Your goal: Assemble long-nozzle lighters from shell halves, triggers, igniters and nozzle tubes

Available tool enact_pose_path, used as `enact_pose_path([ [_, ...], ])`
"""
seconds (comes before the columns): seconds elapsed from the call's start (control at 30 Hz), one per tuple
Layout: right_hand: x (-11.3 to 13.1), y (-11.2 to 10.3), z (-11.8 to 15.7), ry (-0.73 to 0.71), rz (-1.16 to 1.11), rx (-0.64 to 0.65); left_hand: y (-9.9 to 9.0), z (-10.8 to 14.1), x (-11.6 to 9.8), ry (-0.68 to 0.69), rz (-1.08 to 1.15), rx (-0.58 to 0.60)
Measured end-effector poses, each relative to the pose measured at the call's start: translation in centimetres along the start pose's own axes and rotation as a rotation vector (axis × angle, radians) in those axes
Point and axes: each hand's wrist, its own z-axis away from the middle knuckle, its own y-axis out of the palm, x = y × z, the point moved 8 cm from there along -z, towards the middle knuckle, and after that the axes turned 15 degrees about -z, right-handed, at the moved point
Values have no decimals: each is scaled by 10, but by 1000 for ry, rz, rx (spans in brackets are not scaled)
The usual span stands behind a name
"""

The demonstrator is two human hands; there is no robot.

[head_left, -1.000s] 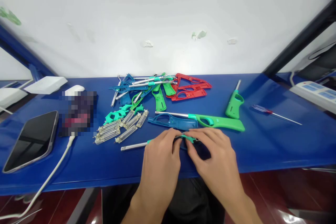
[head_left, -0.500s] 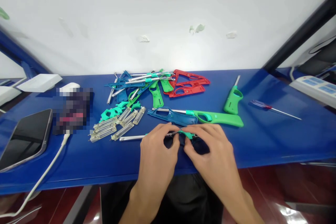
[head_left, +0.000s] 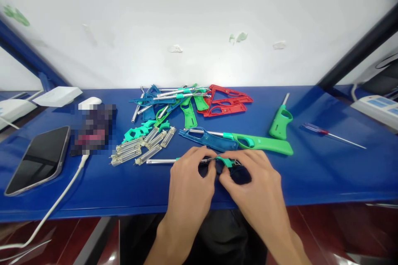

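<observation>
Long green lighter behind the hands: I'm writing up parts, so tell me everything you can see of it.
The long green lighter has a bright green, plastic-looking handle, a teal trigger in its opening, a teal collar and a silver, metal-looking tube. It lies on the blue table, tube pointing left. A blue shell half overlaps the tube, hiding part of it. The right hand is close in front; I can't tell whether it touches.
</observation>
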Motion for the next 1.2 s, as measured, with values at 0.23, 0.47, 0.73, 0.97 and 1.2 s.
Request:
enact_pose_path([
  [0.23,2,4,2,-20,33,38,0,1,0,30,31,-6],
  [0.47,5,-11,9,-75,90,137,1,1,1,54,11,0],
  [0.73,-26,-43,2,-39,61,188,2,0,0,82,-14,24],
  [0.97,-37,-39,5,-69,15,228,7,-2,-4,83,-64,64],
  [1.2,-36,-42,4,-91,-16,212,9,-6,-7,126,-101,69],
])
